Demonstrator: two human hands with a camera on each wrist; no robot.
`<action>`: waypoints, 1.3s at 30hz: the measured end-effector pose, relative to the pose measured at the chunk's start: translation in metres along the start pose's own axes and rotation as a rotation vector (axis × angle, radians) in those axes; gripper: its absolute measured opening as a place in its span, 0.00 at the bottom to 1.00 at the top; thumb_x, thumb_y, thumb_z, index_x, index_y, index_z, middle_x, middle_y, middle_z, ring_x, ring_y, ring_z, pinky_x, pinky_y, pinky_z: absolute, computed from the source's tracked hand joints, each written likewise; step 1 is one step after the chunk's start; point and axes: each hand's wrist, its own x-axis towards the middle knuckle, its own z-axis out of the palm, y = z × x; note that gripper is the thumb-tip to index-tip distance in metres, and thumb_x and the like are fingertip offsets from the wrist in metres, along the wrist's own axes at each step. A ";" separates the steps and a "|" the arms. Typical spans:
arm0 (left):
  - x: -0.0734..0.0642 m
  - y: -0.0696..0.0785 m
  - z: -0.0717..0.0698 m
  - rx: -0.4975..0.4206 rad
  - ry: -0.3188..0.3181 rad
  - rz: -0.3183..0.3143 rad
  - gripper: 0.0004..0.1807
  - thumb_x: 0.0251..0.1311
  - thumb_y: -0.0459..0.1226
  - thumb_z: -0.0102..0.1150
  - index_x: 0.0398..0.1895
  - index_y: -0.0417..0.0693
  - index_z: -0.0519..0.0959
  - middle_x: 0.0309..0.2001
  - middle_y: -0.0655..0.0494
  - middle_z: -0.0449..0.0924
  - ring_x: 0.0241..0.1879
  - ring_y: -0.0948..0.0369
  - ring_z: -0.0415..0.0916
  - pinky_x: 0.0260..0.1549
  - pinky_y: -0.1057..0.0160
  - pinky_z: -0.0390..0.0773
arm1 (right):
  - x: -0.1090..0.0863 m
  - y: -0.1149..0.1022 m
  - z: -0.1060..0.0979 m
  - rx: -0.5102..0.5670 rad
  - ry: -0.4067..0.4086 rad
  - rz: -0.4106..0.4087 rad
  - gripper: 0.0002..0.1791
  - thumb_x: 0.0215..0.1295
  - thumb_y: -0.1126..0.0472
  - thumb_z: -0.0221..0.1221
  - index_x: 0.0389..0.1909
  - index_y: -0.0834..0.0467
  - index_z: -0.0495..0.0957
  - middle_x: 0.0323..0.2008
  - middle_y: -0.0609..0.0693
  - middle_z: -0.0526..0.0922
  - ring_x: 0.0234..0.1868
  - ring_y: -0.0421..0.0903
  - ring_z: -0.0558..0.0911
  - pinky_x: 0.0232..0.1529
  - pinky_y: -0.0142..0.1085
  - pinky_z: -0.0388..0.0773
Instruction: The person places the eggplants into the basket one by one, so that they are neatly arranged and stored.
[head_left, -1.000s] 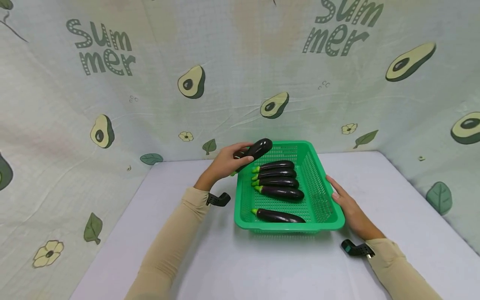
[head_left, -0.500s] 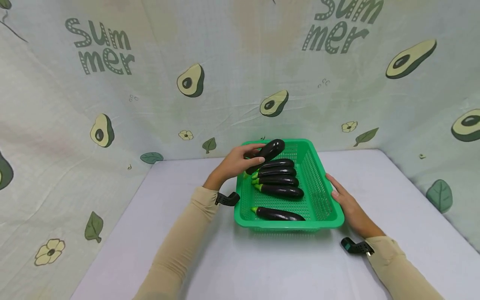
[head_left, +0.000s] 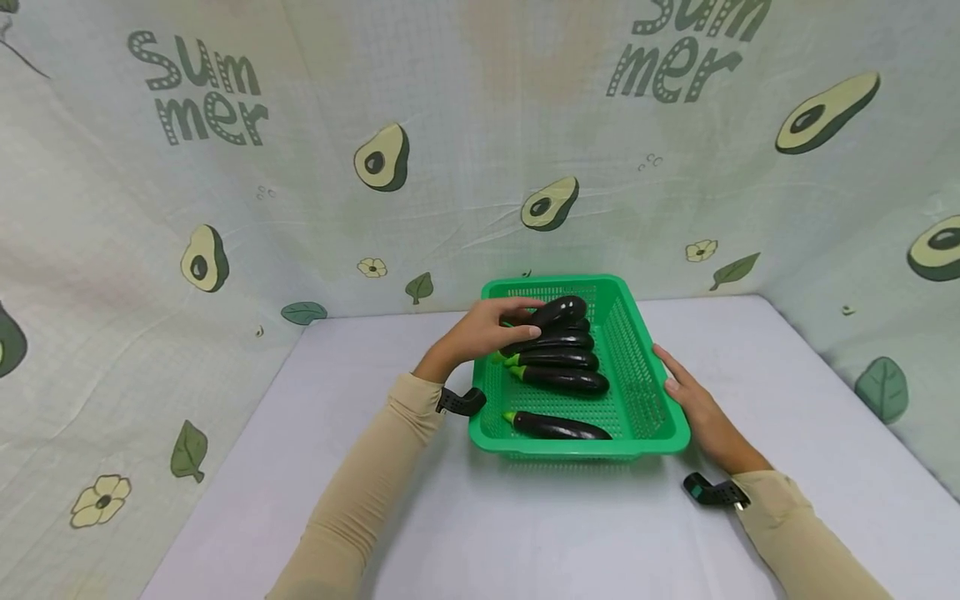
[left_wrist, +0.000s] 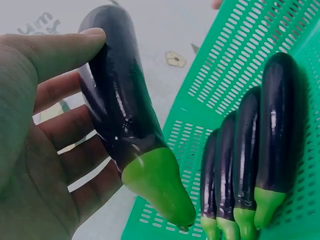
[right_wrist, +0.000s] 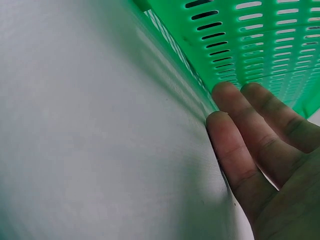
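Observation:
In the head view my left hand point(head_left: 487, 329) is over the far left part of a green plastic basket point(head_left: 570, 449), gripping a glossy dark eggplant point(head_left: 562, 311). The left wrist view shows the thumb on one side of this eggplant point(left_wrist: 120, 95) and the fingers behind it, its green stem end pointing down. Below it several more eggplants point(head_left: 564, 380) lie side by side in the basket, stems to the left. My right hand point(head_left: 701, 417) rests against the basket's right side. In the right wrist view its fingers point(right_wrist: 235, 150) are nearly straight, fingertips at the slotted wall point(right_wrist: 225, 40).
One eggplant point(head_left: 561, 427) lies apart from the row, along the basket's near wall. The basket stands on a white-covered table point(head_left: 570, 533). A printed cloth point(head_left: 465, 167) with avocados and lettering hangs behind the table.
My left hand has carried the eggplant rightward and down, from the basket's far left rim to over the row of eggplants. The right hand and the basket have stayed in place.

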 end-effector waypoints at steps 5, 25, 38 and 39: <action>-0.001 0.001 0.005 0.005 -0.052 -0.001 0.27 0.67 0.51 0.62 0.69 0.62 0.74 0.60 0.60 0.78 0.59 0.65 0.75 0.56 0.56 0.75 | -0.001 0.000 0.000 0.009 -0.004 0.000 0.29 0.83 0.54 0.35 0.81 0.43 0.44 0.80 0.53 0.44 0.76 0.42 0.46 0.66 0.31 0.48; 0.004 0.007 0.015 0.137 -0.177 -0.012 0.28 0.66 0.51 0.64 0.67 0.57 0.75 0.60 0.60 0.79 0.58 0.68 0.74 0.56 0.62 0.74 | 0.000 0.000 0.001 0.013 -0.015 0.022 0.29 0.83 0.52 0.35 0.81 0.40 0.44 0.80 0.51 0.43 0.77 0.49 0.45 0.70 0.44 0.47; 0.009 0.011 0.021 0.208 -0.235 0.009 0.26 0.67 0.51 0.63 0.66 0.56 0.77 0.61 0.60 0.77 0.57 0.66 0.74 0.54 0.64 0.74 | 0.000 0.001 0.000 0.027 -0.009 -0.001 0.30 0.83 0.53 0.35 0.81 0.42 0.44 0.80 0.51 0.42 0.77 0.47 0.43 0.71 0.54 0.40; 0.009 0.011 0.022 0.205 -0.238 0.006 0.26 0.67 0.50 0.64 0.66 0.56 0.77 0.61 0.59 0.78 0.57 0.65 0.75 0.54 0.64 0.74 | 0.000 0.002 0.000 0.027 -0.009 -0.001 0.30 0.83 0.53 0.35 0.81 0.42 0.44 0.80 0.51 0.42 0.77 0.47 0.43 0.71 0.53 0.40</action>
